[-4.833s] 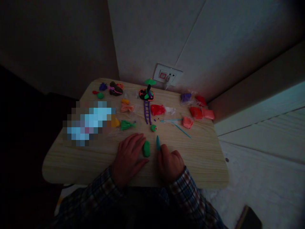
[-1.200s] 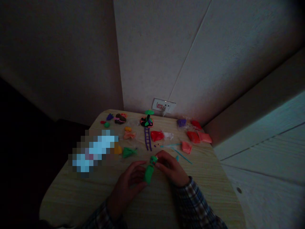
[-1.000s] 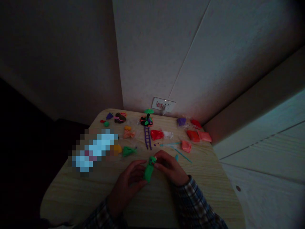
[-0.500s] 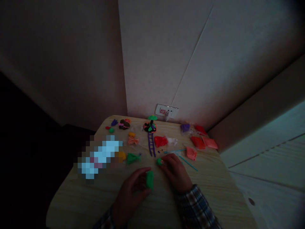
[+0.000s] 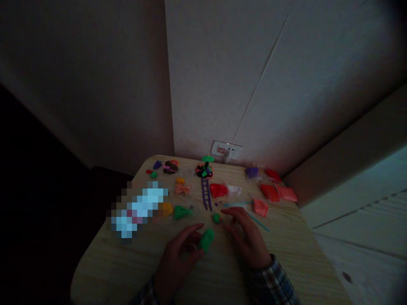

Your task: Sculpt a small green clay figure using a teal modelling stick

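My left hand grips a lump of green modelling clay between thumb and fingers, low over the front part of the table. To its right, my right hand has thumb and fingers apart and holds nothing. Just left of those fingertips sits a small green clay ball with a tiny reddish bit on its right side. Behind the ball a purple clay ladder lies flat, leading up to a dark round clay piece with green parts.
The wooden table stands against a wall with a socket. Red clay, a green clay packet, red packets and a blue stick lie around. A blurred-out light blue object is at left.
My right hand has let go of the small green ball and drawn back to the right. The green clay in my left hand has tilted. The whole view has shifted slightly.
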The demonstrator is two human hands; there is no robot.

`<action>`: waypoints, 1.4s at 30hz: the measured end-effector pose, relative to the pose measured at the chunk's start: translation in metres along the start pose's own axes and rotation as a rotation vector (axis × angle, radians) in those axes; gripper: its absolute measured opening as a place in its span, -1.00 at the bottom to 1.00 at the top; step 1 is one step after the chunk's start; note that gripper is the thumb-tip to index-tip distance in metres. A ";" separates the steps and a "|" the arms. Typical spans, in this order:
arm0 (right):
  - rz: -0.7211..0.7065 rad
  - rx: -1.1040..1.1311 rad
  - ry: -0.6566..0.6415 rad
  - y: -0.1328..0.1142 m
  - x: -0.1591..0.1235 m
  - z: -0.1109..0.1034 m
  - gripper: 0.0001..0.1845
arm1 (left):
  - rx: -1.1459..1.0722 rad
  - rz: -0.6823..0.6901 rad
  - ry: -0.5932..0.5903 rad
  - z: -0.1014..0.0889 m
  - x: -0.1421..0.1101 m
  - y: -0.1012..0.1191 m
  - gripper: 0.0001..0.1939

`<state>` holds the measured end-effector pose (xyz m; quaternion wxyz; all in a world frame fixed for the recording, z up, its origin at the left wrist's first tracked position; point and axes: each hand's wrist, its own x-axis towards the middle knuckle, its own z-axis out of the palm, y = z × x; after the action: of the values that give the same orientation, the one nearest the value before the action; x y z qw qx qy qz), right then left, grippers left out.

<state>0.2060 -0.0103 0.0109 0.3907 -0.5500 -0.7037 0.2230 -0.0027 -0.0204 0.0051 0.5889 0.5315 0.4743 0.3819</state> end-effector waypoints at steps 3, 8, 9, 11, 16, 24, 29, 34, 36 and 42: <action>-0.051 0.187 -0.135 -0.021 -0.002 -0.002 -0.69 | 0.007 -0.021 -0.024 0.002 -0.002 0.006 -0.54; -0.056 0.231 -0.225 -0.034 -0.003 0.006 -0.78 | 0.034 0.014 -0.033 0.003 -0.002 0.008 -0.57; -0.037 0.222 -0.211 -0.033 -0.003 0.007 -0.80 | 0.047 0.024 -0.027 0.003 -0.002 0.007 -0.57; 0.008 0.209 -0.162 -0.027 -0.003 0.006 -0.81 | 0.084 0.051 -0.003 0.003 -0.002 0.005 -0.57; 0.122 0.196 -0.040 -0.007 -0.005 -0.008 -0.77 | 0.203 0.156 0.119 0.003 0.000 0.002 -0.76; 0.199 0.238 0.095 0.018 -0.009 -0.009 -0.72 | 0.378 0.274 0.142 0.004 -0.002 0.006 -0.78; 0.202 0.331 0.194 0.026 -0.010 -0.003 -0.76 | 0.478 0.369 0.170 0.008 0.009 0.027 -0.76; 0.273 0.448 0.243 0.032 -0.013 -0.004 -0.77 | 0.552 0.496 0.118 0.015 0.025 0.040 -0.82; 0.296 0.465 0.266 0.030 -0.013 -0.007 -0.76 | 0.554 0.504 0.093 0.017 0.029 0.037 -0.84; 0.406 0.473 0.329 0.024 -0.008 -0.020 -0.72 | 0.539 0.440 0.128 0.013 0.028 0.028 -0.81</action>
<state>0.2372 -0.0129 0.0025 0.5631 -0.6017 -0.4363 0.3612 0.0182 0.0070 0.0288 0.3002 0.7322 0.4680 0.3934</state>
